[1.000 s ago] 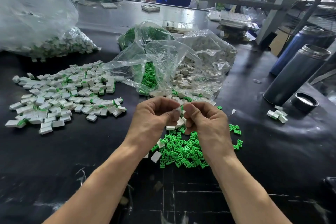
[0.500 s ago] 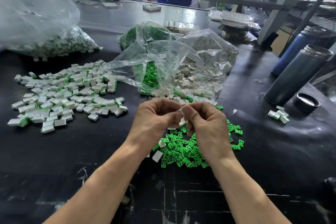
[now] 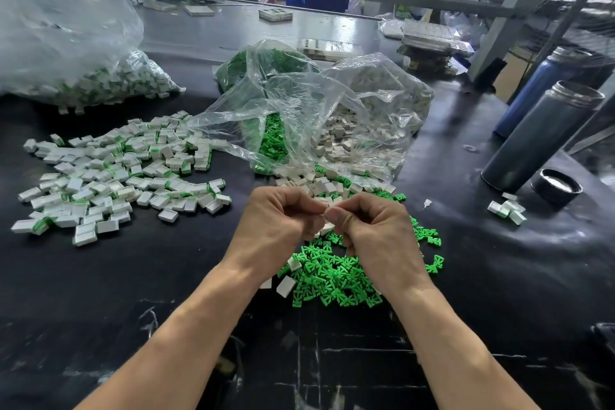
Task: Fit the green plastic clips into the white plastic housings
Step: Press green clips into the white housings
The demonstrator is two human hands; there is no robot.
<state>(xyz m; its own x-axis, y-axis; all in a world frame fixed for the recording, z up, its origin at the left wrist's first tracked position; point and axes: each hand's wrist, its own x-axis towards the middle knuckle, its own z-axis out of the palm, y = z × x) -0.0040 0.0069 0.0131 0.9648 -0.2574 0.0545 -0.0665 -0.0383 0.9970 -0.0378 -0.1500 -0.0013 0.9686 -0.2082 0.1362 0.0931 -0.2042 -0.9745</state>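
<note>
Compared with a second before, both hands had stayed above the heap of green clips [image 3: 332,273] on the dark surface [image 3: 100,293], only a little closer together. The left hand [image 3: 276,226] and the right hand [image 3: 376,236] met at the fingertips, each grip curled tight on a small white housing [image 3: 327,228] between them. The pile of finished housings [image 3: 116,173] at left and the plastic bag [image 3: 299,110] had not moved.
</note>
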